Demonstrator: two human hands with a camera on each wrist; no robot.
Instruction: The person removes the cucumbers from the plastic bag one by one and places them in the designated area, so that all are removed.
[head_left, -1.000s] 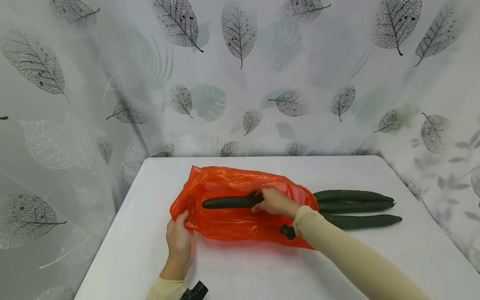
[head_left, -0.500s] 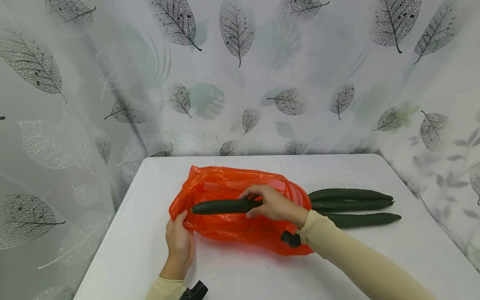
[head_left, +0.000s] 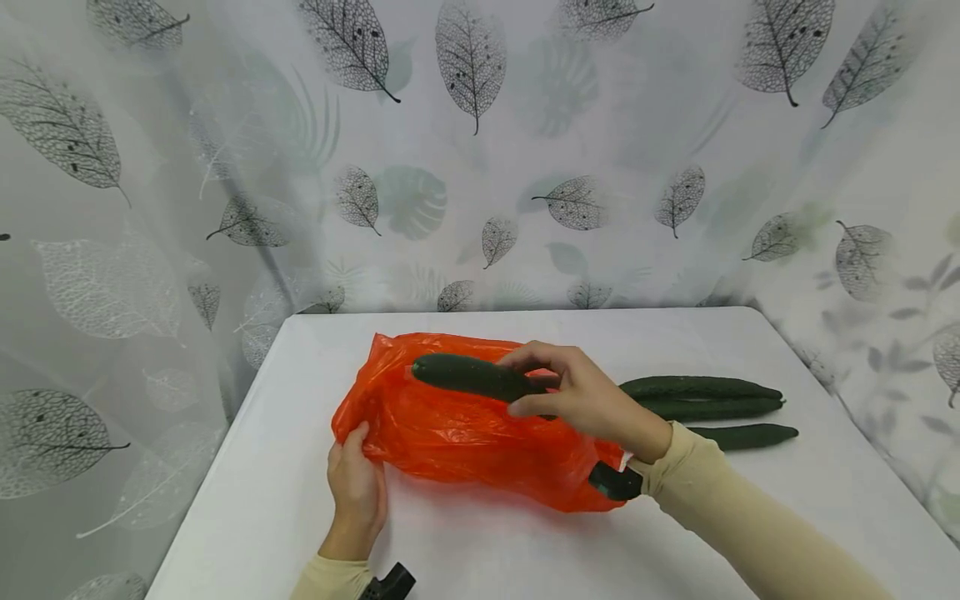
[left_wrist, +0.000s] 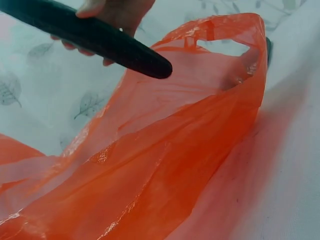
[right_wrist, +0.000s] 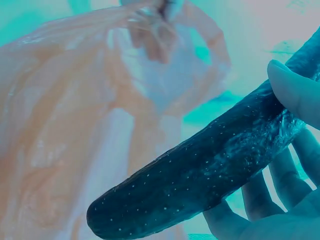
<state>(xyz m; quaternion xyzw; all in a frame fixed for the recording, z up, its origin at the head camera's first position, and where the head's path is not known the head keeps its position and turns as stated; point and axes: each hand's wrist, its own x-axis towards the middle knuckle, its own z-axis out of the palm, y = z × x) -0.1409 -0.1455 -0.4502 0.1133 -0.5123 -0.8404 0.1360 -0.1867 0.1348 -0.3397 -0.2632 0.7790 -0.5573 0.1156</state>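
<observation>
My right hand grips a dark green cucumber between thumb and fingers, above an orange-red plastic bag. The far end of the cucumber points left and is tipped slightly up. In the right wrist view, the cucumber shows its bumpy skin, with fingers curled beneath it. My left hand pinches the left edge of the bag, its thumb on the near side and its other fingers largely hidden. The bag lies on its side, crumpled, and the left wrist view shows a handle hole in the bag.
Several more cucumbers lie side by side on the white table, right of the bag and partly behind my right arm. A leaf-patterned curtain hangs behind the table. Black wrist cameras sit at both wrists.
My right hand has lifted the cucumber up from low over the bag and drawn back to the right, tipping the cucumber's left end upward. My left hand stays at the bag's edge.
</observation>
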